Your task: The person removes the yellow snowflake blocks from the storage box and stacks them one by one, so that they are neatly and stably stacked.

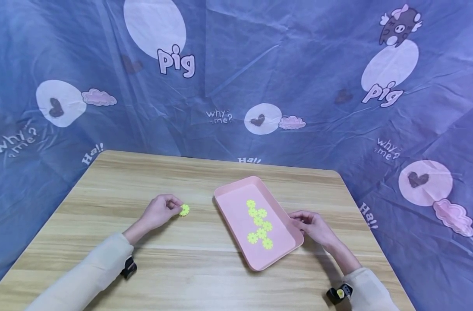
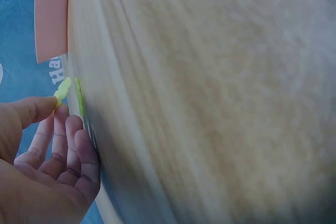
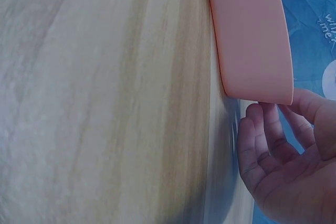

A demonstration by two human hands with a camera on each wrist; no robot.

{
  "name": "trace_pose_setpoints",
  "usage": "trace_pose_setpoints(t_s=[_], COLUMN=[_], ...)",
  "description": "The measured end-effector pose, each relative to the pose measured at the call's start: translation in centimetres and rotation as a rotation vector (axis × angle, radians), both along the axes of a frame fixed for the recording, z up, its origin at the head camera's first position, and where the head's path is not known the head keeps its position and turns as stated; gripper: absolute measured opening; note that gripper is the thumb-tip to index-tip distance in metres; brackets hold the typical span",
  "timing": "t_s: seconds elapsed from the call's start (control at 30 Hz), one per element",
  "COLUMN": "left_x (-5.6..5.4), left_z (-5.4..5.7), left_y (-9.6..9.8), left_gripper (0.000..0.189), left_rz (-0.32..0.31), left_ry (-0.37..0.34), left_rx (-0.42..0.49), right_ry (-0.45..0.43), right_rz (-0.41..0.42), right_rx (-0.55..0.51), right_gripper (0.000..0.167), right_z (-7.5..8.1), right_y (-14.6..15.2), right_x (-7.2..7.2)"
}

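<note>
In the head view my left hand (image 1: 161, 211) pinches a yellow-green flower-shaped piece (image 1: 184, 210) between thumb and fingertips, left of the pink tray (image 1: 230, 222). The left wrist view shows this piece (image 2: 63, 88) at the thumb tip, with another yellow-green shape (image 2: 80, 97) seen edge-on close by at the tabletop. At the tray's right side, my right hand (image 1: 315, 226) holds the rim with thumb and fingers; part of this grip is hidden behind the tray wall (image 3: 254, 40) in the right wrist view. Several similar flower pieces (image 1: 261, 233) lie in the tray, some touching.
The wood-grain table (image 1: 174, 276) extends around the tray to its rounded back corners. Behind and beside it hangs a blue printed cloth (image 1: 228, 77). Small black devices (image 1: 129, 268) sit at both cuffs of the pale sleeves.
</note>
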State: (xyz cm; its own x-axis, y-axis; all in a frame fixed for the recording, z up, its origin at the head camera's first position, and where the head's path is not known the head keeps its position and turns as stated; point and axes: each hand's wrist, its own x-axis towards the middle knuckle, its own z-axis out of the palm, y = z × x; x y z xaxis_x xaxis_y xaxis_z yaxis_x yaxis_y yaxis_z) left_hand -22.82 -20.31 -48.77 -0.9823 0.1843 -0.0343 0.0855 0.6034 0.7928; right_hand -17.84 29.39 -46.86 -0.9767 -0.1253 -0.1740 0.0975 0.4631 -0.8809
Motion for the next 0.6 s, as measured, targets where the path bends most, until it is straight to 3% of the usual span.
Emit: trace_pose_setpoints(t_s=[0.6], left_x=[-0.35], left_z=[-0.53], left_y=[-0.04], left_gripper=[0.011], left_rz=[0.006], left_ry=[0.033], left_rx=[-0.088], right_ry=[0.012], right_rz=[0.013], right_rx=[-0.017], right_gripper=[0.037], right_z=[-0.29], right_y=[0.33], right_x=[0.12])
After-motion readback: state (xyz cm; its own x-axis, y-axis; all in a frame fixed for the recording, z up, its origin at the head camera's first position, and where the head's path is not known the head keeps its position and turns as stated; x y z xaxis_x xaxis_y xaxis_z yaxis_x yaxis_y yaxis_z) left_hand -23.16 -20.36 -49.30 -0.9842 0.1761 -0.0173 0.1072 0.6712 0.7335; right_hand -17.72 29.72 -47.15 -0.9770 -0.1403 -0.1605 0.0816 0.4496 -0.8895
